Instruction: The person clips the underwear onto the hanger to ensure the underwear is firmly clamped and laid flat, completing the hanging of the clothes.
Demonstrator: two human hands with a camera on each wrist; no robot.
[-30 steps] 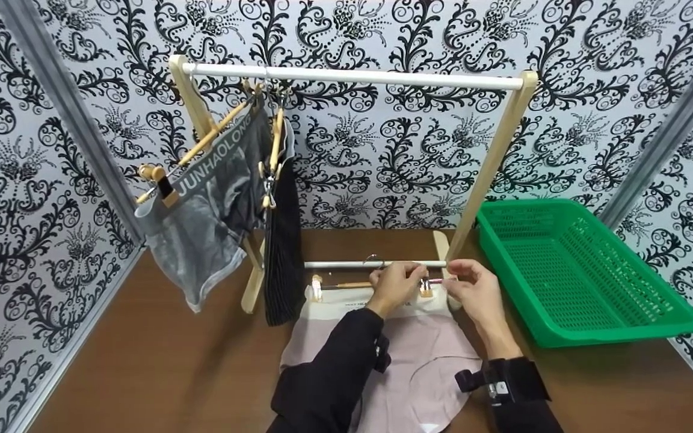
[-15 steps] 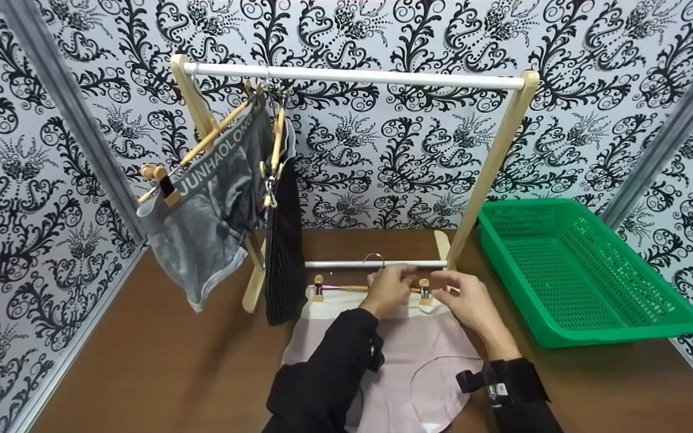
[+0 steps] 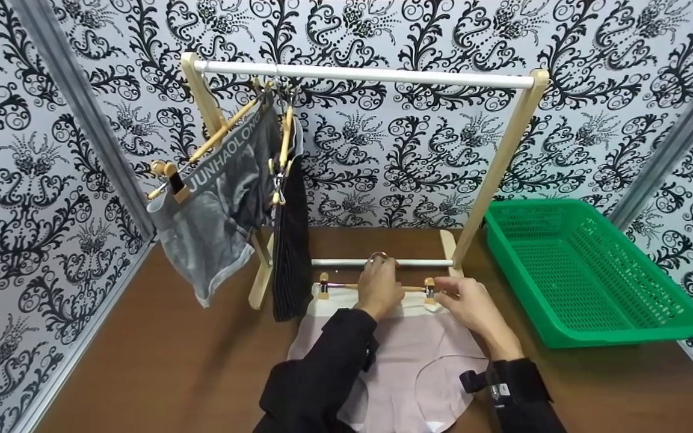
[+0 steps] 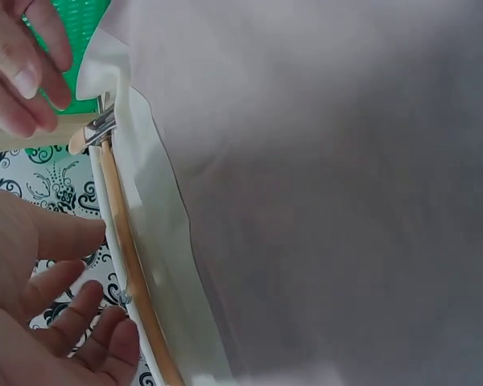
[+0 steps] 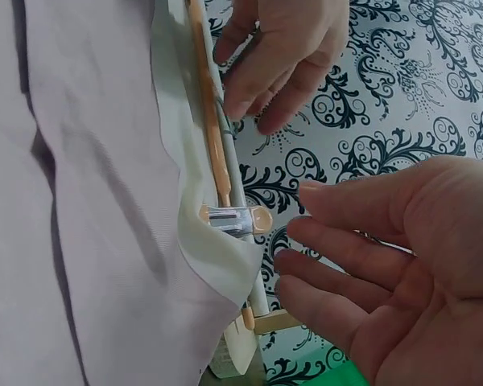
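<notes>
Pale pink underpants (image 3: 394, 343) with a cream waistband lie on the brown table, clipped to a wooden clip hanger (image 3: 349, 286). Two clips hold the waistband, one near each end. My left hand (image 3: 379, 287) is over the hanger's middle by its hook (image 3: 378, 257); in the left wrist view its fingers (image 4: 92, 338) are relaxed and apart from the bar. Beside the right-hand clip (image 5: 237, 220) is my right hand (image 3: 470, 300), its fingers (image 5: 338, 277) loosely extended with nothing between them.
A wooden rack with a white top rail (image 3: 364, 73) stands behind. From its left part hang grey underpants (image 3: 214, 222) and a dark striped garment (image 3: 291, 246) on clip hangers. A green plastic basket (image 3: 599, 334) sits at right, before patterned walls.
My left hand has moved from beside the right-hand clip leftward to the hanger's hook. My right hand has come off the waistband corner and stays next to the clip.
</notes>
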